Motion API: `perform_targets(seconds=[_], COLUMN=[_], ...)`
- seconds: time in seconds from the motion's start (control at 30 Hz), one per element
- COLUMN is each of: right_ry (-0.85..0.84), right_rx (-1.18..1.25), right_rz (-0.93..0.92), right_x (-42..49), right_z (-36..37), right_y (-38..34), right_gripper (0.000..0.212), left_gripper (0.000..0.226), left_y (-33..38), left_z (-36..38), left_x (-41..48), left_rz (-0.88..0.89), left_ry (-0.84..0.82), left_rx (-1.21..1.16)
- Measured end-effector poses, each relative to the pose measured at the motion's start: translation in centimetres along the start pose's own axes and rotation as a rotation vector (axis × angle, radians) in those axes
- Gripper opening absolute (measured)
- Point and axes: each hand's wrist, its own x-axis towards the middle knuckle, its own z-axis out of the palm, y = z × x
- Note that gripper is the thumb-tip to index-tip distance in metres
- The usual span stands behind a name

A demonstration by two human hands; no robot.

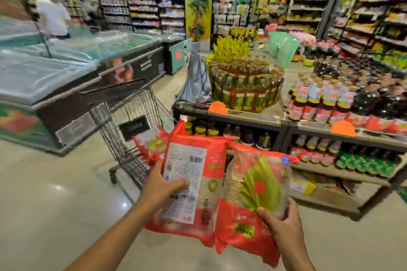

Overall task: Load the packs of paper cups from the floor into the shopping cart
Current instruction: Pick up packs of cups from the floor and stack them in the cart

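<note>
Head view: left grip (164,185) clamped on left pack (193,174), label side up; right grip (284,224) clamped on right pack (253,200), touching side by side, near, off the floor. Cart (132,116) left and farther, another red pack (152,145) inside. Bottle shelf (286,121) right.

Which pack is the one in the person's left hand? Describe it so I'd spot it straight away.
Start at the wire shopping cart beside the freezers, then drop to the two orange packs held up in front of it. The left hand grips the left pack. It shows a white barcode label, while its neighbour shows a green fan-shaped leaf.
</note>
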Motion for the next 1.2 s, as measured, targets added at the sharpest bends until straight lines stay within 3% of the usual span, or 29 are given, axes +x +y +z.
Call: perform_targets(seconds=[0.2, 0.27, 0.5, 0.67, 0.73, 0.83, 1.0, 1.13, 1.2], right_ry=[-0.181, -0.213, -0.291, -0.337, -0.324, -0.304, -0.212, -0.102, -0.006], right_rx=[-0.066, -0.080, -0.072, 0.002, -0.003, 0.005, 0.010, 0.047, 0.057], right_rz=[0.015, 0.003, 0.046, 0.115, 0.157, 0.225, 0.328, 0.529, 0.644], right_x=[3.2, 4.6, 12.3, 21.1, 24.6, 29.7, 36.4, 40.2, 41.9], right_z=[19.9, 25.0, 38.2, 47.2, 50.5, 55.1, 61.5, 66.8, 69.7], right_y=[-1.8, -2.7, -2.5, -1.7, -1.6, -1.5, 0.7, 5.4, 7.7], right_gripper=[0.057, 0.055, 0.063, 0.076, 0.065, 0.048, 0.053, 0.094, 0.089], left_gripper=[0.069, 0.060, 0.051, 0.062, 0.062, 0.058, 0.067, 0.062, 0.060], left_y=[-5.1, -5.8, -8.9, -9.7, -9.4, -9.5, -11.3, -14.7, -17.4], left_z=[-15.8, -19.3, -25.8, -28.2, -28.9, -30.1, -30.9, -29.9, -28.6], left_x=[9.1, 12.0, 24.2, 36.6, 41.8, 49.8, 62.8, 74.1, 80.0], left_rz=[-0.076, -0.102, -0.163, -0.194, -0.220, -0.253, -0.316, -0.348, -0.349], left_ry=[0.169, 0.217, 0.233, 0.255, 0.250, 0.205, 0.050, -0.130, -0.231], left_rx=[0.002, -0.003, -0.016, 0.038, 0.076, 0.131, 0.231, 0.354, 0.374])
